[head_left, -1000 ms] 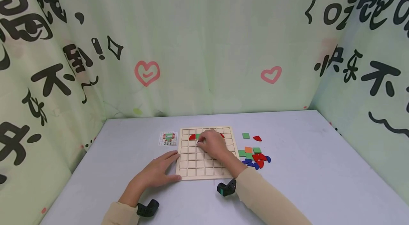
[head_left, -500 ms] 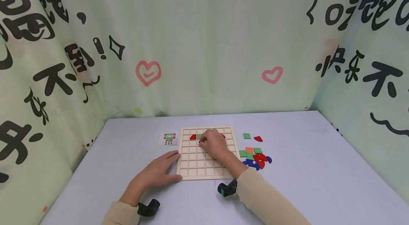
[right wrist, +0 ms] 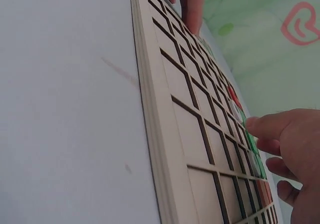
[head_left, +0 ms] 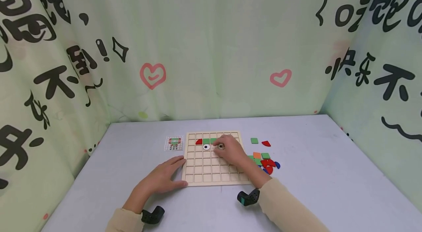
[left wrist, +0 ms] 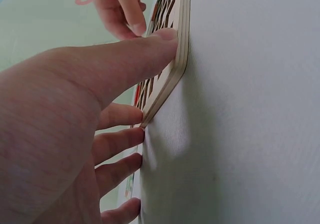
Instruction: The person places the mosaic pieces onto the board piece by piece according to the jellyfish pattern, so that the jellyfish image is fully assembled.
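One left hand (head_left: 165,176), its grip wide, touches one pale wooden grid board (head_left: 203,163) on the white tabletop (head_left: 197,210); one right hand (head_left: 230,150), its grip narrowly parted, is over it, near two round black-centred tiles (head_left: 206,147).

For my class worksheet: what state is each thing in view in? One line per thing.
Board: flat, partly filled
Left hand: fingers spread, touching the board's left edge
Right hand: over the board, fingers bent; grip unclear
Eye piece: on the board, face up
Green pieces: side by side on the board
Picture card: flat, face up
Loose pieces: jumbled, right of the board
Curtain: hanging
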The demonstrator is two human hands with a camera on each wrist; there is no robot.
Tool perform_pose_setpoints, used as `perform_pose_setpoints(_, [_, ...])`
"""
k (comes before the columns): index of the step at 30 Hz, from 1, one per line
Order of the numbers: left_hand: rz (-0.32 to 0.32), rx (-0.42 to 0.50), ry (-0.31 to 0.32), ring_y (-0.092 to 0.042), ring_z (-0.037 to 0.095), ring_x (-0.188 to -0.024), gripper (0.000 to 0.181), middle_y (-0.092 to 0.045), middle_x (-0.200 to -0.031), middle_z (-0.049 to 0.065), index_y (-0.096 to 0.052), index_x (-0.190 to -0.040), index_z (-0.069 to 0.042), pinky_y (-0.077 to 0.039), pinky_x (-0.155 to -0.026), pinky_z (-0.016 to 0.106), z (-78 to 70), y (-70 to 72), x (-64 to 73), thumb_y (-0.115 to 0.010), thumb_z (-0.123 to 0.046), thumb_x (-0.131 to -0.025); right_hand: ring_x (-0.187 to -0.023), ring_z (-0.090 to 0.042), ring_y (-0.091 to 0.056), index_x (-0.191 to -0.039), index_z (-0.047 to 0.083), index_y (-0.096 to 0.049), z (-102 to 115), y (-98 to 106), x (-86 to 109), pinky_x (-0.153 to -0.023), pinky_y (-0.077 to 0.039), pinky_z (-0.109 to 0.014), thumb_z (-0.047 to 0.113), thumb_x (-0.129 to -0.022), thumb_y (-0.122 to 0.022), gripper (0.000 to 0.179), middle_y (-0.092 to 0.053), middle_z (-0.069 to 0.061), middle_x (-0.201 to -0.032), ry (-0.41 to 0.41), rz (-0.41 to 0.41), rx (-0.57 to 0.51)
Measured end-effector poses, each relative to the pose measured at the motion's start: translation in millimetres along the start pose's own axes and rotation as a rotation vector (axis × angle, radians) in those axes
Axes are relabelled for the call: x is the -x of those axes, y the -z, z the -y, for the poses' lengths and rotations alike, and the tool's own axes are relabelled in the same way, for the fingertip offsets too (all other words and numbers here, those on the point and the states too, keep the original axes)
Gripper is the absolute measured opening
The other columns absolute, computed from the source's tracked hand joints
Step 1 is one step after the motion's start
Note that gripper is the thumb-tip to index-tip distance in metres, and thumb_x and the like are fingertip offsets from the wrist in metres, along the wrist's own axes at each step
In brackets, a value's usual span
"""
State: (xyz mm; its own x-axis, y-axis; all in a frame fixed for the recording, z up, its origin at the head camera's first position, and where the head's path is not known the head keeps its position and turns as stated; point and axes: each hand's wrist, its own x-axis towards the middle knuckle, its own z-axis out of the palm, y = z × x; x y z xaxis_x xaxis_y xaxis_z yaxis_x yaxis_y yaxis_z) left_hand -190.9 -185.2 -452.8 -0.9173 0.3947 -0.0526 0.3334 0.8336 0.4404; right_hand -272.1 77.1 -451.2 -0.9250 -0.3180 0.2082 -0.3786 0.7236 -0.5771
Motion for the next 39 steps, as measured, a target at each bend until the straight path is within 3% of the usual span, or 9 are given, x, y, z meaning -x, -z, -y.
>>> perform_pose_setpoints(8, [0.000,-0.010,0.017,-0.038,0.031,-0.141,0.078,-0.039,-0.153,0.008,-0.045,-0.145,-0.010,-0.036,-0.113,0.050,-0.5,1.4,1.4,-0.074,-0.044,-0.081,-0.093,-0.019,-0.054,-0.099,0.015,-0.075,-24,23,13.5,-0.078,-0.049,-0.031,0.017,-0.085,-0.074,0.015,-0.068,0.000,-0.105,-0.082,-0.024,0.011])
perform_pose_setpoints(18, [-0.006,-0.019,-0.005,-0.039,0.033,-0.140,0.078,-0.040,-0.152,0.010,-0.045,-0.144,-0.007,-0.035,-0.113,0.051,-0.3,2.5,3.4,-0.074,-0.045,-0.082,-0.090,-0.019,-0.054,-0.099,0.014,-0.074,-50,51,36.9,-0.068,-0.045,-0.025,0.018,-0.085,-0.073,0.014,-0.069,-0.004,-0.106,-0.130,-0.034,0.024])
perform_pose_setpoints(39, [0.009,-0.029,0.012,-0.037,0.031,-0.141,0.078,-0.038,-0.154,0.007,-0.044,-0.145,-0.010,-0.035,-0.114,0.050,-1.1,2.7,1.0,-0.073,-0.046,-0.082,-0.092,-0.024,-0.052,-0.108,0.011,-0.071,-74,78,58.4,-0.063,-0.047,-0.025,0.016,-0.089,-0.068,0.020,-0.066,-0.011,-0.108,-0.251,-0.039,-0.047])
